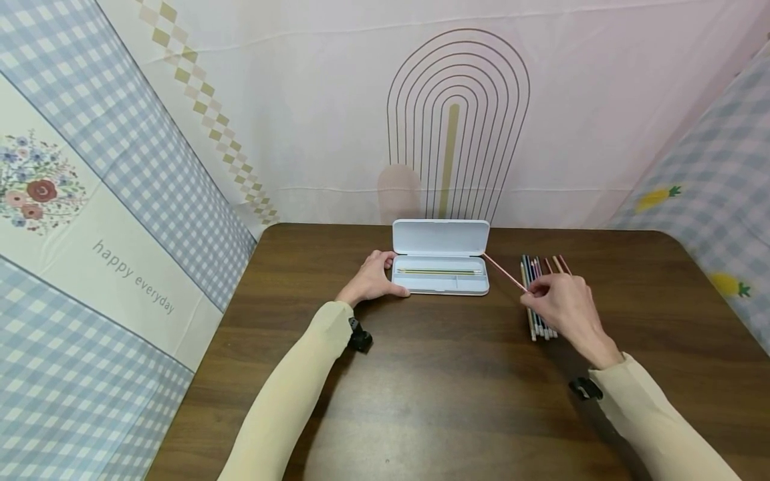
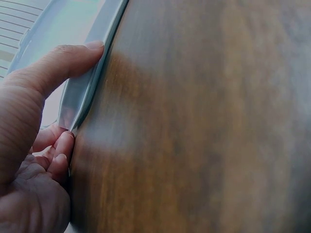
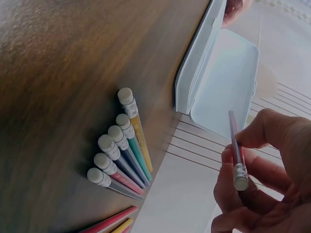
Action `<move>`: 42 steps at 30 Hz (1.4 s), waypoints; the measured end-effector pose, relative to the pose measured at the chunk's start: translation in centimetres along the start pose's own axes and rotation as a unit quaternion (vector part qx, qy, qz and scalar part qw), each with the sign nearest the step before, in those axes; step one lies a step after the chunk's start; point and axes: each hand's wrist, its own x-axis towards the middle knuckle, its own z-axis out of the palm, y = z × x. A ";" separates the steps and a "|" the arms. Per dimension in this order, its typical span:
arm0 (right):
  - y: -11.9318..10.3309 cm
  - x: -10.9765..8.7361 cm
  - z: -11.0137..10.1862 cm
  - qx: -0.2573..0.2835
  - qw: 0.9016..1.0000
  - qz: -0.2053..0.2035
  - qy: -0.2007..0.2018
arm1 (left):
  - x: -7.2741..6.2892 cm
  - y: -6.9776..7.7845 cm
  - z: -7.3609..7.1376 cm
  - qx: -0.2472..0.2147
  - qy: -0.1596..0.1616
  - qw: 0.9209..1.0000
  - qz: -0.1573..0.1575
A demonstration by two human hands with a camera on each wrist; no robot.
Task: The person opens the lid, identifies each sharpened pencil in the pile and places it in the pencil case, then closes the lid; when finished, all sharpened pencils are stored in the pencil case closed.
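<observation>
A pale blue pencil case (image 1: 441, 292) lies with its lid (image 1: 441, 238) raised at the back of the table. My left hand (image 1: 374, 277) holds the case's left end, thumb along the front edge and fingers round the side; the left wrist view shows this grip closely. A few pencils (image 1: 439, 272) lie in the case's rear compartment. Between the thumb and fingers of my right hand (image 1: 562, 304) is a pinkish-red pencil (image 3: 236, 155), its white eraser end toward the wrist camera and its other end pointing toward the case. Beneath that hand lies a row of several eraser-tipped pencils (image 3: 124, 158).
The brown wooden table (image 1: 385, 401) ends at a white patterned cloth (image 1: 325, 133) behind the case. More coloured pencils (image 3: 109, 221) lie beside the row, partly hidden by the right hand in the head view. Blue checked cloth (image 1: 78, 374) hangs at the left.
</observation>
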 end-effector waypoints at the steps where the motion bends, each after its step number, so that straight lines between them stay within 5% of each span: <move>1: 0.0 0.1 0.1 0.004 1.000 -0.008 0.000 | 0.0 0.0 0.0 -0.001 0.000 1.000 -0.001; 11: -0.2 1.6 1.2 0.013 0.996 -0.090 -0.003 | -0.1 0.0 0.0 0.006 0.003 1.000 0.003; 19: -0.4 3.7 2.3 0.014 0.991 -0.127 -0.049 | -0.1 0.0 0.0 0.000 0.000 1.000 0.003; 42: -1.4 8.5 4.9 -0.003 0.971 -0.218 -0.101 | 0.2 -0.1 -0.1 0.004 -0.003 1.000 0.005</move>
